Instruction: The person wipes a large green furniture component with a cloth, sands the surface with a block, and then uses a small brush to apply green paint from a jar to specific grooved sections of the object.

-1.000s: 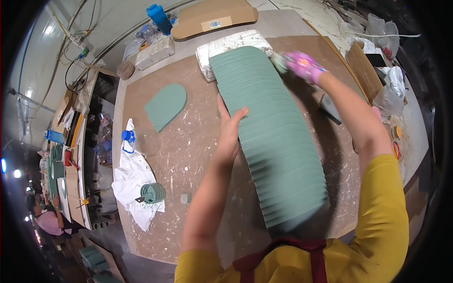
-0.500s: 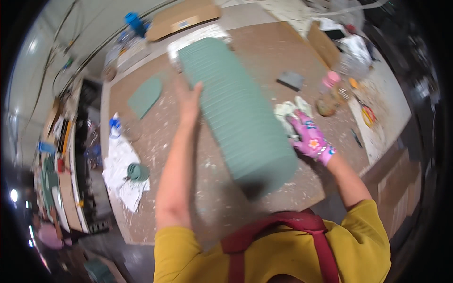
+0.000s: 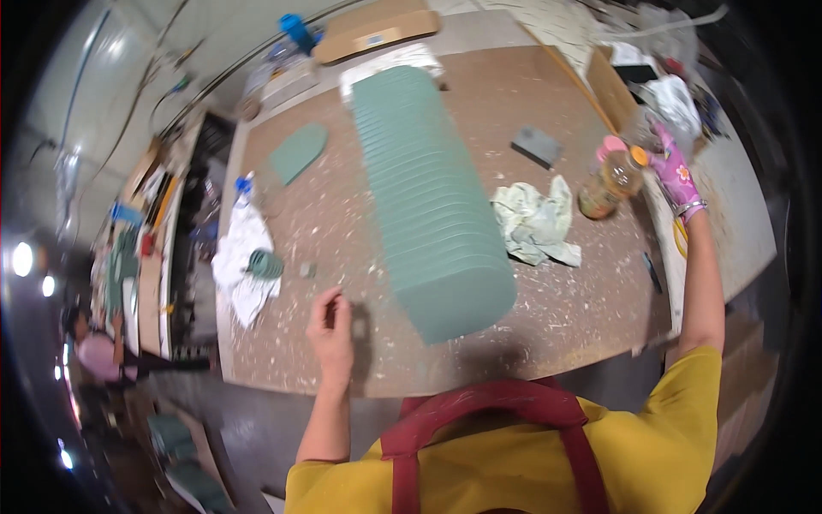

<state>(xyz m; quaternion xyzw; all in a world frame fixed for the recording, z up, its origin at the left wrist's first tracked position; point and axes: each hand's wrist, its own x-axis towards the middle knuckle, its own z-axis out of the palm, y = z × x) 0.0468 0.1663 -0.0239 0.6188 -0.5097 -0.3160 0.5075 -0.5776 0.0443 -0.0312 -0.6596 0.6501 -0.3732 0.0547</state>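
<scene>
Box label [image 3: 374, 39] blurred; left hand [image 3: 331, 336] loosely curled near green stack [image 3: 432, 197]; gloved right hand [image 3: 678, 176] spread beside bottle [image 3: 611, 182].

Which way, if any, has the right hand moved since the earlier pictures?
Yes: the right hand went rightward, from left of the orange-capped bottle to its right.

Right hand in pink flowered glove [image 3: 681, 177]: fingers smeared; contact with the orange-capped clear plastic bottle [image 3: 622, 177] can't be made out. Pink-lidded container [image 3: 610, 146]: body mostly behind bottle. Yellow looped handle [image 3: 680, 240]: partly covered by bare right forearm [image 3: 704, 283]. Lumpy white bundle [image 3: 390, 57]: middle hidden under long stack of green sheets [image 3: 432, 197]. Pink-shirted co-worker [image 3: 96, 355]: small, dim, hands indistinct. Mustard-yellow shirt [image 3: 514, 467]: cut off below.
</scene>
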